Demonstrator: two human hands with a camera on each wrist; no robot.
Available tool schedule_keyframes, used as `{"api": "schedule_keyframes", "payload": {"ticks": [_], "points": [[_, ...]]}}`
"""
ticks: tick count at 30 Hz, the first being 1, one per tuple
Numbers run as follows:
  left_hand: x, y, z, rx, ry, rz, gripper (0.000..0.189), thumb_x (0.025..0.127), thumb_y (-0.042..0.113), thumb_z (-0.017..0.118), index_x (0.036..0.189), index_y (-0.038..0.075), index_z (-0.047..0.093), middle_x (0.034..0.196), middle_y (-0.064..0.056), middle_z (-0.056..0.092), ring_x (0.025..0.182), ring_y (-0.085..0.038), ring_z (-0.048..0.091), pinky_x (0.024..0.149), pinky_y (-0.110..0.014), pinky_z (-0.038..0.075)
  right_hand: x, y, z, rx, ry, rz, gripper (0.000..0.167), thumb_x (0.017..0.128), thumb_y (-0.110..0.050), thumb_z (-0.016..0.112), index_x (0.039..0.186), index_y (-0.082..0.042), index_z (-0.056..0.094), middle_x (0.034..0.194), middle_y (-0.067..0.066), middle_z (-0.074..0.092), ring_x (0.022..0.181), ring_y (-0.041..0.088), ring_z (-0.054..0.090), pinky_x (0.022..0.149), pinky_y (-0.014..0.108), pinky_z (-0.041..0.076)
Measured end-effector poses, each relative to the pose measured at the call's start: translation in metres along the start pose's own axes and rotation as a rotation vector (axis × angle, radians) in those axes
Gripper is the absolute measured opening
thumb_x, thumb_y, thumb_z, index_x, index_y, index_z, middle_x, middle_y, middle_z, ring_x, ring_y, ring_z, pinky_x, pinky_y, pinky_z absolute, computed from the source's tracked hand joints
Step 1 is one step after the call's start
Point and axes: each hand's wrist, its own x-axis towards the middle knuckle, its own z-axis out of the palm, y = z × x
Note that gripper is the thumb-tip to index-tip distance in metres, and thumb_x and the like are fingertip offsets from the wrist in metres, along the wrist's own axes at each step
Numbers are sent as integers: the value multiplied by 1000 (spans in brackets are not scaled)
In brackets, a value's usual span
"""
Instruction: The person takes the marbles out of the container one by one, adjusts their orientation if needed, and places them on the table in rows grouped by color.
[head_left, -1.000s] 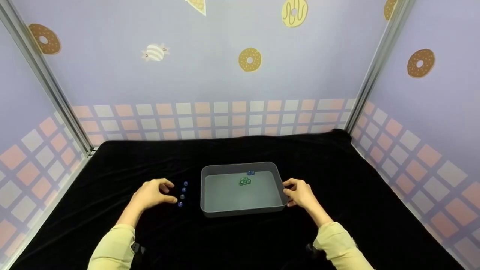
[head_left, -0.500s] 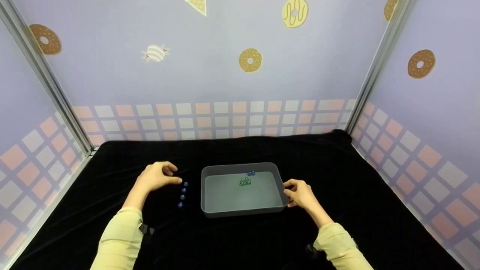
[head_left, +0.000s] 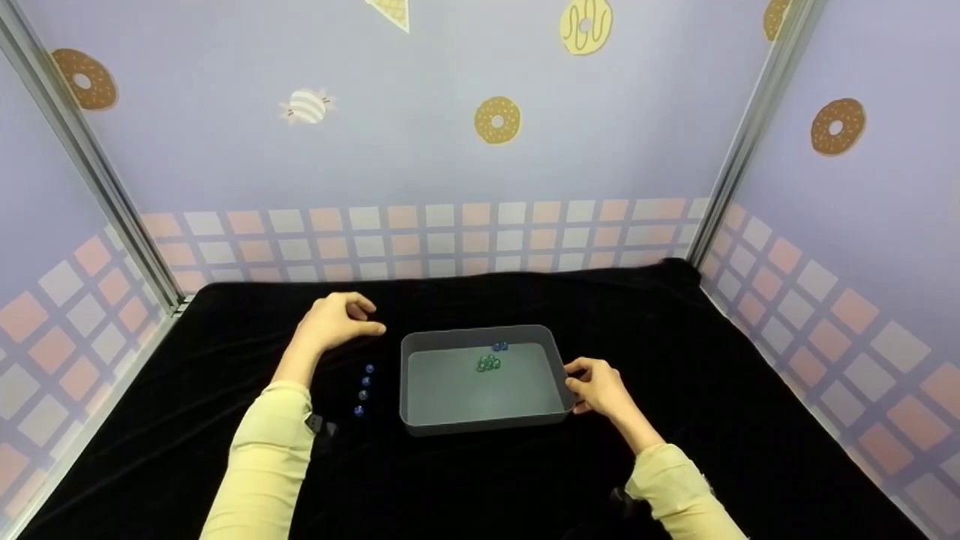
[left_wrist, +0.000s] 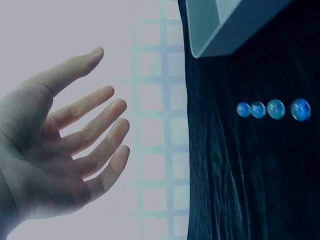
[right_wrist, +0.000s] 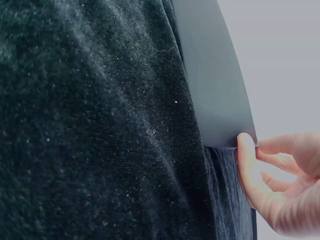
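My left hand (head_left: 335, 321) hovers left of the box's far left corner, its fingers spread and holding nothing. The left wrist view shows the same hand (left_wrist: 65, 145) with palm and fingers bare. Below it, several blue glass marbles (head_left: 364, 394) lie in a short row on the black cloth. A grey rectangular box (head_left: 450, 397) stands to their right. Inside it, a cluster of green marbles (head_left: 489, 364) sits near two blue marbles (head_left: 500, 346) by the back wall. My right hand (head_left: 596, 384) pinches the box at its right side, thumb near the front corner.
Black cloth (head_left: 480, 480) with slight folds covers the table. Patterned walls (head_left: 390, 165) rise behind it and on both sides, with metal posts (head_left: 750, 142) at the corners.
My left hand has risen from beside the row of marbles, moving away from me and to the right. The right hand, box and marbles stay where they were.
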Motion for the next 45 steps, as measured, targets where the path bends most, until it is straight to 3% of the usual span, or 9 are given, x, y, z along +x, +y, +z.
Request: {"api": "schedule_keyframes", "payload": {"ticks": [14, 28, 36, 45], "points": [[25, 28, 15, -31, 7, 4, 48, 81, 42, 76, 119, 15, 68, 118, -11, 71, 110, -32, 64, 96, -51, 49, 1, 1, 2, -21, 9, -2, 26, 90, 2, 64, 116, 2, 67, 82, 14, 64, 59, 18, 66, 51, 30, 58], [49, 48, 47, -84, 27, 2, 48, 80, 45, 77, 117, 15, 71, 113, -9, 73, 106, -29, 66, 93, -48, 51, -2, 1, 1, -6, 12, -8, 26, 90, 2, 63, 116, 2, 67, 81, 14, 63, 55, 16, 64, 51, 30, 58], [63, 62, 75, -112, 17, 44, 43, 80, 42, 79, 114, 17, 72, 110, -6, 73, 102, -26, 67, 91, -45, 53, -2, 2, 1, 2, 14, -10, 26, 90, 2, 63, 116, 2, 68, 80, 14, 64, 53, 15, 64, 51, 30, 58], [79, 82, 94, -93, 4, 129, 39, 81, 38, 79, 113, 18, 72, 104, -3, 74, 95, -23, 68, 87, -42, 53, 0, 2, 0, 9, 9, -3, 26, 90, 2, 63, 116, 1, 67, 81, 13, 63, 53, 15, 64, 51, 31, 59]]}}
